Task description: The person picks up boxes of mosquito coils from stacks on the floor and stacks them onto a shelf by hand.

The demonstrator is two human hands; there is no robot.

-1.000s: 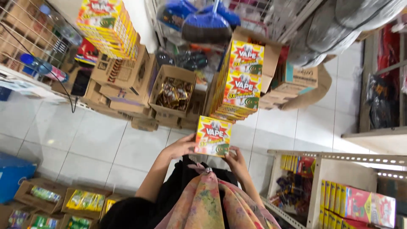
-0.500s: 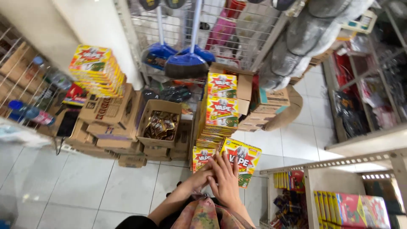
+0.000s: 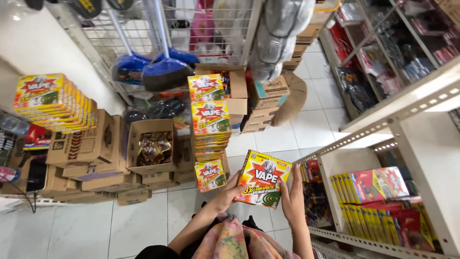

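We see a flat yellow-and-red cardboard box (image 3: 263,179) held face-up above the white tiled floor (image 3: 143,220) — left hand (image 3: 224,194) gripping its left edge, right hand (image 3: 291,197) flat along the right, steadying it. Just beside, a tall stack of matching boxes (image 3: 210,129).

White tiled floor (image 3: 143,225), bright even light. Metal slotted-angle shelf (image 3: 412,103) on the right, packed with red and yellow packets. Wire grid rack (image 3: 211,29) at top with blue brooms (image 3: 165,72) hanging. Stacked cardboard cartons (image 3: 86,148) on the left, white wall (image 3: 43,48) behind.
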